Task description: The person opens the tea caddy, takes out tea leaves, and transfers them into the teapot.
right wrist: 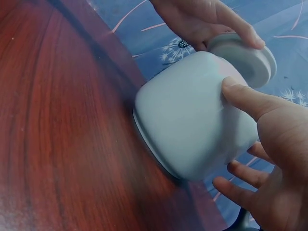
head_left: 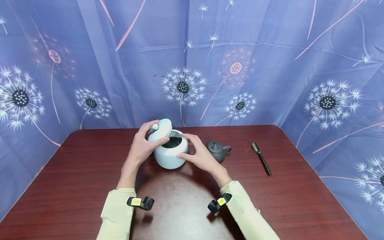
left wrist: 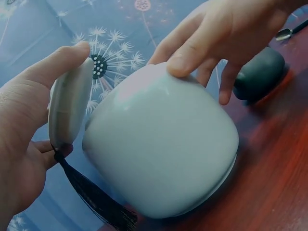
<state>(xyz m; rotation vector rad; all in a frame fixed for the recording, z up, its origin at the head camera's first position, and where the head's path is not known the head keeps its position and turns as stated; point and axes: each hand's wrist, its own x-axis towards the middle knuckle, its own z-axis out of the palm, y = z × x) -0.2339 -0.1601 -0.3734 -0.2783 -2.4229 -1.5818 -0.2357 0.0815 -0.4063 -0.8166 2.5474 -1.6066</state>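
A white ceramic jar (head_left: 170, 158) stands on the table with its mouth uncovered, and dark, loose tea-like bits (head_left: 172, 142) show inside. My left hand (head_left: 143, 142) grips the jar's round white lid (head_left: 162, 128) by its edge, tilted, at the left of the mouth. From the lid hangs a black tassel (left wrist: 94, 192), seen in the left wrist view. On the jar's right side, my right hand (head_left: 198, 151) holds it near the rim, the thumb (right wrist: 240, 94) on the near shoulder and the fingers round the far side.
Just right of the right hand sits a dark grey teapot (head_left: 216, 152), partly hidden by that hand. Farther right lies a small scoop (head_left: 261, 159) with a black handle. A blue dandelion-print curtain (head_left: 210, 56) hangs behind the red-brown wooden table (head_left: 81, 173).
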